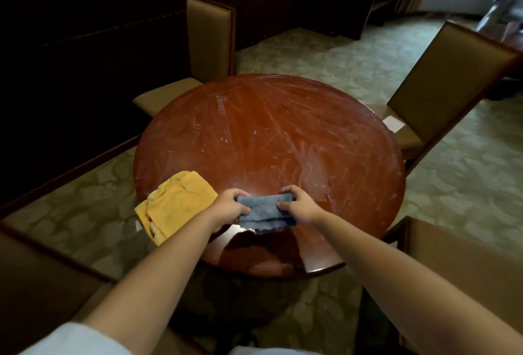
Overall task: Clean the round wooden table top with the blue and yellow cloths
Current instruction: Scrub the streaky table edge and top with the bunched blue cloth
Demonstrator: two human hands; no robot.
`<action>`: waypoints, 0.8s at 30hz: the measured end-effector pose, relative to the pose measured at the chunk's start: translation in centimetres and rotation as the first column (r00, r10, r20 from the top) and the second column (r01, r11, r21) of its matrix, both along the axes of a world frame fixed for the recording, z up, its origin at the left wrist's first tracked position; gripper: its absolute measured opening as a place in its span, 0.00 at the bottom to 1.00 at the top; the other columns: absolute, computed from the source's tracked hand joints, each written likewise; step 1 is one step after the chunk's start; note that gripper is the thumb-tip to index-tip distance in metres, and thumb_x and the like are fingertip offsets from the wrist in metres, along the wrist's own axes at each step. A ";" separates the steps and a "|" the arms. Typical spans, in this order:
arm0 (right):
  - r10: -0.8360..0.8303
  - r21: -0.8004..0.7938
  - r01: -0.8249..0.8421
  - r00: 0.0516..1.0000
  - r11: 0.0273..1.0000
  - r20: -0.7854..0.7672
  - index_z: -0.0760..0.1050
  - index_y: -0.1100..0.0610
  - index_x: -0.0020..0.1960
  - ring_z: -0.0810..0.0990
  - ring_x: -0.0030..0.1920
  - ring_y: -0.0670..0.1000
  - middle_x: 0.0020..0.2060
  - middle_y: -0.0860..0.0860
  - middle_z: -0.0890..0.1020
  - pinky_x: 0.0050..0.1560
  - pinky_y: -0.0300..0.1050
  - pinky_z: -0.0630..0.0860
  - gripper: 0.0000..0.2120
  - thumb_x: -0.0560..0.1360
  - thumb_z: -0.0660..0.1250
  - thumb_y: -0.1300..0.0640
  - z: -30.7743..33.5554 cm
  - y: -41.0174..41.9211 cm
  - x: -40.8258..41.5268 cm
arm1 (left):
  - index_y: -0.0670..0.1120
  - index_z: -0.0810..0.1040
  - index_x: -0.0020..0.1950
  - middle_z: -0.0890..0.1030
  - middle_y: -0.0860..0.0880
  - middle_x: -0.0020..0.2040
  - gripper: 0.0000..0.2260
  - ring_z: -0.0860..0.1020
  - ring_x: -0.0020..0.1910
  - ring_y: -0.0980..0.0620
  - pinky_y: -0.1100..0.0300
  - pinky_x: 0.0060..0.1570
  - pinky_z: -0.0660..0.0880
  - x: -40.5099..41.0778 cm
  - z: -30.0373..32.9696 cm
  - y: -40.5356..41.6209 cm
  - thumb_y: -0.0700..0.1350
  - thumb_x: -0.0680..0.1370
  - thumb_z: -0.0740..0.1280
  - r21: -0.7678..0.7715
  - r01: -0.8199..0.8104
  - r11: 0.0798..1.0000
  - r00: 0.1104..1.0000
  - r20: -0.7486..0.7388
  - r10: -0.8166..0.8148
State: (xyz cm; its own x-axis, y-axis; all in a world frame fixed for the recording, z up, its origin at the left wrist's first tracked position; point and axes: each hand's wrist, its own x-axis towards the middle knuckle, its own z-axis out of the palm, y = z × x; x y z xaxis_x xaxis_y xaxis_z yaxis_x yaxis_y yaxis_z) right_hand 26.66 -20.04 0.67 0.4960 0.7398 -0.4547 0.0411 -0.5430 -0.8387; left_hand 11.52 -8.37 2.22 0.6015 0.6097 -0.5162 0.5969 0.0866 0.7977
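The round wooden table top (268, 134) is reddish brown and covered with whitish smear streaks. A folded blue cloth (263, 211) is stretched between my two hands over the near part of the table. My left hand (230, 206) grips its left end and my right hand (298, 204) grips its right end. The yellow cloth (175, 201) lies crumpled at the table's near left edge, partly hanging over it, just left of my left hand.
Tan padded chairs ring the table: one at the far left (209, 40), one at the right (441, 85), one near right (464, 269), one near left (42, 284). Patterned carpet (467, 184) covers the floor. A dark wall panel (70, 71) runs along the left.
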 end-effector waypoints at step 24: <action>0.539 -0.244 -0.623 0.341 0.743 0.770 0.71 0.55 0.57 0.75 0.52 0.56 0.55 0.52 0.75 0.47 0.52 0.75 0.14 0.73 0.67 0.55 -5.8 -0.7 -6.7 | 0.49 0.72 0.54 0.73 0.51 0.52 0.09 0.73 0.52 0.51 0.56 0.47 0.72 -7.9 -6.4 0.5 0.43 0.75 0.67 0.626 0.631 0.458 0.775 -0.492 -0.396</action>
